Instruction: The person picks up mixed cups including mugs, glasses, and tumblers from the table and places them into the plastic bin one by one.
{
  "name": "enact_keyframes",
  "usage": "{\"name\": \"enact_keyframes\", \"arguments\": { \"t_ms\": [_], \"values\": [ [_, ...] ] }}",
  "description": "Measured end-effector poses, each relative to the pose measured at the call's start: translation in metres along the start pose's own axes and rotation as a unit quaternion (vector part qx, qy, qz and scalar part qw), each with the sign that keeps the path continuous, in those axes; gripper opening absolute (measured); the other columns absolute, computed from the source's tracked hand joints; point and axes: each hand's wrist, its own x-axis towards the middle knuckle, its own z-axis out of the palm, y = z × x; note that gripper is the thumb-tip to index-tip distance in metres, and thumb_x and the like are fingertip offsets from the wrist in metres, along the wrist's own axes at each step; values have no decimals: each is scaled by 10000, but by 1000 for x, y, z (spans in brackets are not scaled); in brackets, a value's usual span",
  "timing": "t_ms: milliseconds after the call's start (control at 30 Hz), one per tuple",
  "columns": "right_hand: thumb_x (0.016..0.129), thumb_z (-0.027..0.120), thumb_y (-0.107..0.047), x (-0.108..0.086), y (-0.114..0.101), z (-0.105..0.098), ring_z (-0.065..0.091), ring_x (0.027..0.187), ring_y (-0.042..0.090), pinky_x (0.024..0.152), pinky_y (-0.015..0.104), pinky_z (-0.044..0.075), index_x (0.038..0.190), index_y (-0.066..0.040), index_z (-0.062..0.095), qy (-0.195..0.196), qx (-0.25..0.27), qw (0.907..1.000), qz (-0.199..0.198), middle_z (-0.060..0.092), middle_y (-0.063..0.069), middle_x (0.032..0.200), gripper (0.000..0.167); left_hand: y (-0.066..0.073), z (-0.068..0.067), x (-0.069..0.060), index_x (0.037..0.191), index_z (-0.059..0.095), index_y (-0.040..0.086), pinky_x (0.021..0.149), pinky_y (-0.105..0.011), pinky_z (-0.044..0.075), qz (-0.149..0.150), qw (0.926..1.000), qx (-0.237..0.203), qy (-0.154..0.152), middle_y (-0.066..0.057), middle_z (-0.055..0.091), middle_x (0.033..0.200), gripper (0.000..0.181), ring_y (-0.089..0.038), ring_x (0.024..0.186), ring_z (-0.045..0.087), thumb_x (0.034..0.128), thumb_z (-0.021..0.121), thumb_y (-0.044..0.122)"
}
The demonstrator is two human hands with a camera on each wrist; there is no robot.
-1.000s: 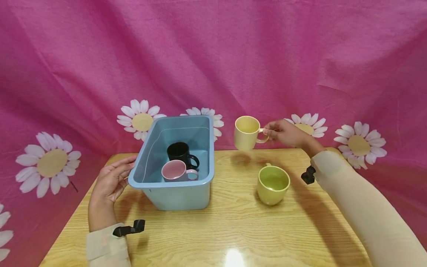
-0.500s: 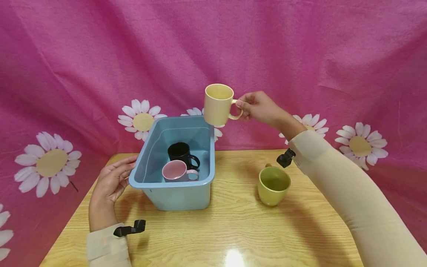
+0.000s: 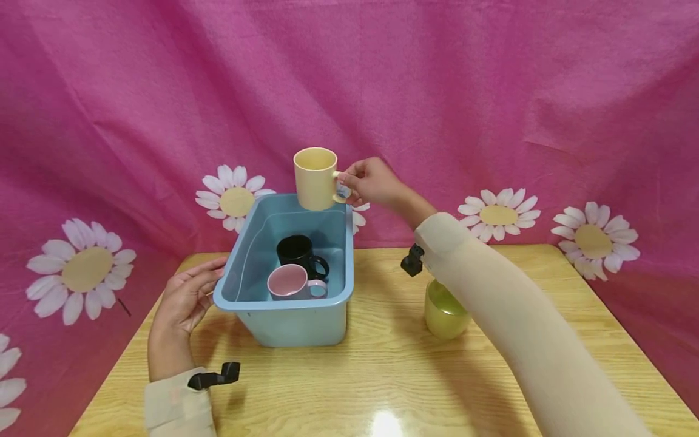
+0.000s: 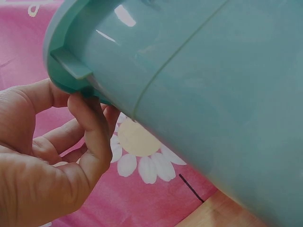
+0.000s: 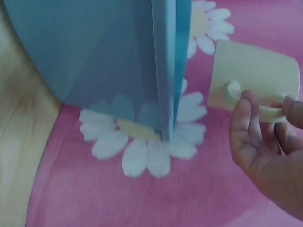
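Mugs show inside the blue bin (image 3: 295, 328) in the head view alone: a black mug (image 3: 289, 257) behind a pink-lined mug (image 3: 287, 281). There the yellow mug (image 3: 315, 187) overlaps the bin's far end, whereas the right wrist view shows it in the air, apart from the bin. A green mug (image 3: 443, 318) on the table (image 3: 327, 388) also shows only from the head, partly hidden by the right sleeve (image 3: 508, 309). The right hand (image 3: 375, 180) pinches the yellow mug by its handle; the left hand (image 3: 185, 297) holds the bin, its bent thumb, in the left wrist view, pressed under the rim (image 4: 51, 45)
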Motion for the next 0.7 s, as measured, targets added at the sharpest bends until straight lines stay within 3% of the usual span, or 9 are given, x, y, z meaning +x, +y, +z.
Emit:
{"name": "enact_keyframes", "arguments": {
  "t_ms": [200, 333, 433, 567, 633, 700],
  "values": [
    [1035, 635, -220, 12, -7, 32, 672, 627, 185, 600, 283, 602, 975, 44, 743, 294, -781, 9957, 411, 690, 184, 878, 292, 1, 0, 0, 1099, 808, 94, 776, -262, 611, 1, 10000, 28, 24, -13, 782, 1024, 300, -121, 860, 756, 1015, 557, -49],
    [1032, 634, -225, 13, -7, 47, 661, 591, 199, 579, 289, 581, 889, 34, 733, 429, -1368, 9876, 644, 677, 144, 763, 311, -1, 2, -1, 1076, 815, 120, 781, -259, 609, -23, 10000, 81, 25, -8, 782, 1020, 315, -117, 862, 755, 1019, 551, -43],
    [1027, 631, -252, 14, -5, 54, 665, 608, 227, 618, 332, 565, 833, 8, 713, 495, -2070, 9745, 710, 669, 117, 694, 335, -1, 3, 0, 1051, 821, 140, 775, -258, 609, -11, 9999, 121, 60, -3, 781, 1026, 313, -117, 861, 754, 1018, 564, -35],
    [1021, 620, -299, 17, 1, 62, 625, 739, 257, 731, 393, 511, 844, -36, 664, 433, -3011, 9498, 723, 649, 94, 755, 320, 0, 2, 0, 1048, 823, 133, 768, -262, 609, -22, 9999, 118, 102, -2, 782, 1027, 301, -118, 857, 757, 1012, 576, -35],
    [1020, 622, -301, 19, 3, 66, 607, 780, 273, 729, 398, 507, 871, -42, 657, 432, -3153, 9452, 730, 634, 101, 798, 301, 0, 1, 0, 1074, 816, 111, 769, -263, 609, -21, 9999, 96, 98, -7, 782, 1029, 287, -119, 861, 758, 1010, 578, -37],
    [1014, 633, -292, 22, 5, 70, 612, 810, 295, 684, 382, 533, 906, -32, 656, 457, -3070, 9474, 782, 626, 117, 840, 283, 0, 0, -1, 1094, 810, 96, 769, -262, 608, -8, 9999, 93, 107, -10, 782, 1029, 277, -118, 861, 757, 1009, 582, -36]
  ]
}}
